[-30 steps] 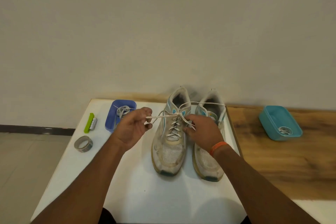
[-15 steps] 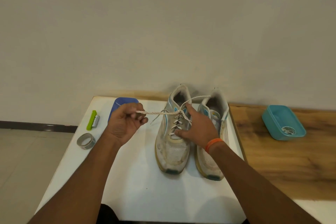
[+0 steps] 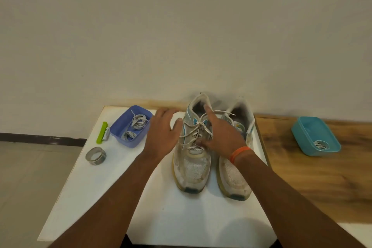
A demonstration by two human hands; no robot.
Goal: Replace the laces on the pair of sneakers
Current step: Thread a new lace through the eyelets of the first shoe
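Your left hand point(image 3: 161, 137), which a moment ago pinched one end of the lace point(image 3: 198, 127) and drew it taut to the left, has let go and now lies open beside the left sneaker point(image 3: 191, 167), fingers spread. The lace, no longer stretched, hangs slack in loose loops over the tongue. Your right hand point(image 3: 221, 137) has opened too, with the forefinger now reaching toward the shoe's collar. With the left hand lowered, the purple tray point(image 3: 120, 135) and its laces show fully again.
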